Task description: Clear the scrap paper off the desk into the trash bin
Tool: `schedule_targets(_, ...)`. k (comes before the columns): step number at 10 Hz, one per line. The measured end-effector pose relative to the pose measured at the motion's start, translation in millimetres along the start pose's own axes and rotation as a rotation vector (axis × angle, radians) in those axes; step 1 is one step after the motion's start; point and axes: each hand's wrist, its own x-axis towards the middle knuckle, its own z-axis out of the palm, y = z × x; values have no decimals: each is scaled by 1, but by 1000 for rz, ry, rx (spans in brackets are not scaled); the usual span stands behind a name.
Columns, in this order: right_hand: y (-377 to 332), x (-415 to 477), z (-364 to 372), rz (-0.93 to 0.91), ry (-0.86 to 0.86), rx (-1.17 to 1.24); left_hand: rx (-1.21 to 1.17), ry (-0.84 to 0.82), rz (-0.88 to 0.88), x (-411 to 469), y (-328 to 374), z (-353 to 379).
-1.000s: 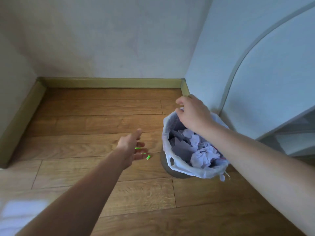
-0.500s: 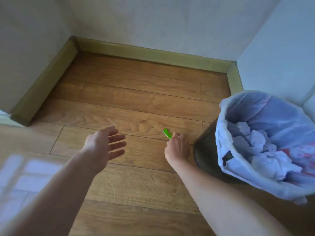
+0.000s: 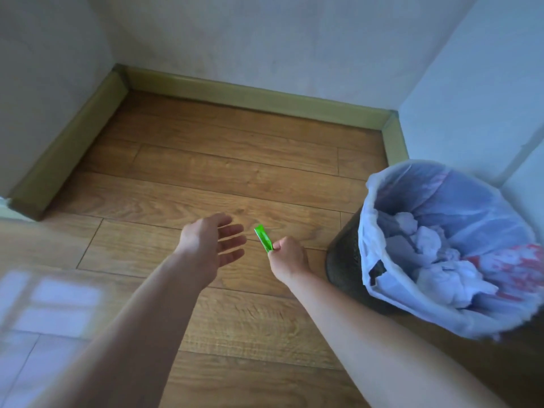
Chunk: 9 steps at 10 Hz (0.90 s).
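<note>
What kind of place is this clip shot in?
Probably a room corner in a home or small office. Wood-plank floor meets plain pale walls with a skirting board, and a lined trash bin holds crumpled paper. The right hand pinches a green scrap; the left hand is open.

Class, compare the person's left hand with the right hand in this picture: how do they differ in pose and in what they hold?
The left hand is open with fingers spread; the right hand is closed in a fist-like grip. The left hand holds nothing; the right hand pinches a green scrap. The right hand is nearer the trash bin. Both are bare and hover above the wooden floor.
</note>
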Motion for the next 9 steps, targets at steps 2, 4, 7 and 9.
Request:
schedule_targets(2,-58,-75,-89,-4,16,443,-108,-110,102,-25,55,26)
schedule_targets(4,-59,-133,-221,-116,237,610,-139,-269,178,-51,92,54)
schedule_targets(7,12,-131,-267,269,385,457,-54,-383,145,-74,74,91)
schedule_targets(9,10,-135,-269,238,403,508,-89,-369,121,-79,70,99)
